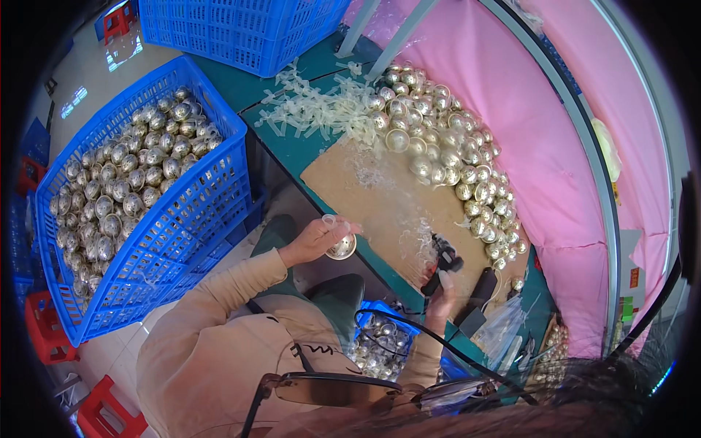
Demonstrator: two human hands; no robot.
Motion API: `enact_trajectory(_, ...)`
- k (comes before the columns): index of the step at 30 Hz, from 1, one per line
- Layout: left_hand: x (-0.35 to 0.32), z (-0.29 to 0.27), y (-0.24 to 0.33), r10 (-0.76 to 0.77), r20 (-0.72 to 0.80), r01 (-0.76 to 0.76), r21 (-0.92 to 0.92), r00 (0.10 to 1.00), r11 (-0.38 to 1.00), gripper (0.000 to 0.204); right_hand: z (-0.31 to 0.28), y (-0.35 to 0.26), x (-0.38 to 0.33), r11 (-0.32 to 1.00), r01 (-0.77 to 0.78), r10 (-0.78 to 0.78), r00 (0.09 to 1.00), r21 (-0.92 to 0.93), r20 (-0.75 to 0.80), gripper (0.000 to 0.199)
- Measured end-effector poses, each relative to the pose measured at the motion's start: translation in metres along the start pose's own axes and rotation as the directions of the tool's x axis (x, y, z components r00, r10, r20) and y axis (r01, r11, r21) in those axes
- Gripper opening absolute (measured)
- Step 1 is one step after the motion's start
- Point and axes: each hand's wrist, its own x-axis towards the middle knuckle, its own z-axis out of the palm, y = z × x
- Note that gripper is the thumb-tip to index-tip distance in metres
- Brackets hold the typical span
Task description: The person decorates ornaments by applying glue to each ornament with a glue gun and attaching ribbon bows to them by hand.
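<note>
My left hand (323,239) is closed around a shiny silver, ball-shaped ornament (341,247), holding it above my lap beside the table edge. A small clear plastic loop (328,219) shows above the thumb side of that hand. On the right, my right hand (440,298) is closed on a black hand-held tool (447,254) with a bit of red on it, over the brown board (343,175). Its exact kind is unclear, and my fingers partly hide it. Small clear plastic scraps (416,241) lie beside the tool.
Many silver balls (438,139) are heaped along a pink cloth (540,146). Translucent strips (314,109) lie on the green table (234,80). A blue crate (219,175) of silver balls stands left, another blue crate (241,36) behind. Red stools (109,412) stand on the floor.
</note>
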Motion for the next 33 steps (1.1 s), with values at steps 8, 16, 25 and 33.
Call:
enact_trajectory(8, 0.017, 0.007, -0.005, -0.003, -0.030, 0.006, 0.081, 1.000, 0.997, 0.027, 0.070, -0.002, -0.060, 0.970, 0.182, -0.127, 0.944, -0.159, 0.306, 0.019)
enact_trajectory(16, 0.021, 0.004, -0.012, -0.033, -0.032, 0.037, 0.126, 0.999, 0.991, 0.032, 0.074, 0.029, -0.058, 0.865, 0.427, -0.308, 0.867, -0.264, 0.393, 0.019)
enact_trajectory(25, 0.019, 0.004, -0.016, -0.023, -0.040, 0.028, 0.119, 0.999, 0.993, 0.031, 0.074, 0.042, -0.061, 0.915, 0.281, -0.168, 0.917, -0.289, 0.362, 0.013)
enact_trajectory(33, 0.016, 0.003, -0.019, -0.050, -0.034, 0.053, 0.081, 0.998, 0.995, 0.031, 0.083, 0.030, -0.064, 0.862, 0.437, -0.343, 0.876, -0.257, 0.338, 0.018)
